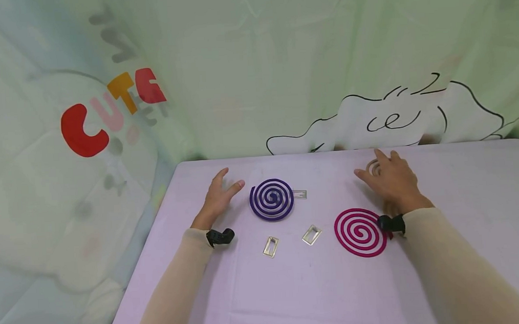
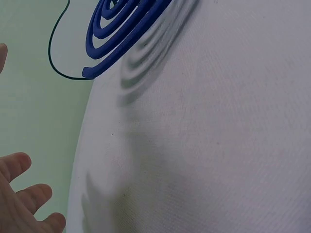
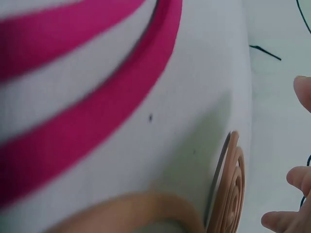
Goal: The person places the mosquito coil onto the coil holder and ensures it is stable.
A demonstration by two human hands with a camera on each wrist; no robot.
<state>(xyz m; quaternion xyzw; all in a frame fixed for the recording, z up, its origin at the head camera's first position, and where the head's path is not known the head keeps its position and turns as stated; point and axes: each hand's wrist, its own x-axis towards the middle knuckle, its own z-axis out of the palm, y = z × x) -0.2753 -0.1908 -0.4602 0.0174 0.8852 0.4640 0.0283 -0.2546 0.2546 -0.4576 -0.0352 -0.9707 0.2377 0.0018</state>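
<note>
My left hand (image 1: 219,197), thumb and fingers spread, hovers to the left of a dark blue mosquito coil (image 1: 273,197). That coil stands raised, its shadow falling on the tabletop in the left wrist view; a thin metal coil stand (image 1: 302,194) sticks out from under its right side. Over at the right, my right hand (image 1: 392,179) is spread above a brown mosquito coil (image 3: 230,194), covering part of it in the head view. A second tan coil piece (image 3: 136,209) lies closer to the wrist. Beneath the right wrist strap rests a pink mosquito coil (image 1: 360,233).
Two small metal coil stands, one on the left (image 1: 271,247) and one on the right (image 1: 312,234), lie between the blue and pink coils. A pale cloth covers the table (image 1: 266,289). Printed curtains (image 1: 255,74) hang right behind its far edge.
</note>
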